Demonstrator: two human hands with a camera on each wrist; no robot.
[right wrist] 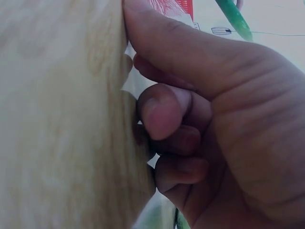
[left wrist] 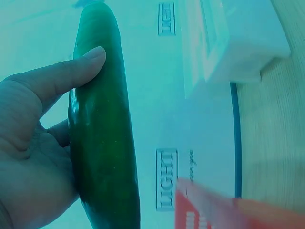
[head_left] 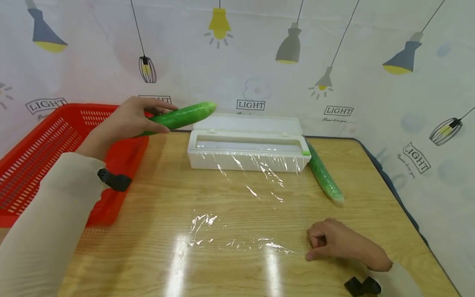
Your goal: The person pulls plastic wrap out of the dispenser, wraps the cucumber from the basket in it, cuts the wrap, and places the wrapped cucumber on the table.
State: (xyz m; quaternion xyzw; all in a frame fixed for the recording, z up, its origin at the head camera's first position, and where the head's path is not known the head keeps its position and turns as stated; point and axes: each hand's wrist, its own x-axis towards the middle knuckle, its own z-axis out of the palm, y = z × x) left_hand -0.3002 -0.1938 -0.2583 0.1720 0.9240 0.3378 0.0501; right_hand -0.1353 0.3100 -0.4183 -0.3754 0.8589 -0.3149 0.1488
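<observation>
My left hand (head_left: 128,119) holds a green cucumber (head_left: 187,116) up over the basket's near right corner, its pale tip pointing right. In the left wrist view the thumb lies across the cucumber (left wrist: 102,124). My right hand (head_left: 335,243) rests low at the table's right, fingers loosely curled, beside the right corner of a sheet of clear cling film (head_left: 237,206). No object shows between its fingers (right wrist: 162,117) in the right wrist view. The film runs from a white dispenser box (head_left: 245,162) with its lid raised, spreading flat toward me.
A red plastic basket (head_left: 137,165) stands at the left. Another cucumber (head_left: 324,175), with a shiny film-like surface, lies right of the box. Behind the wooden table (head_left: 156,255) hangs a backdrop (head_left: 208,70) printed with lamps.
</observation>
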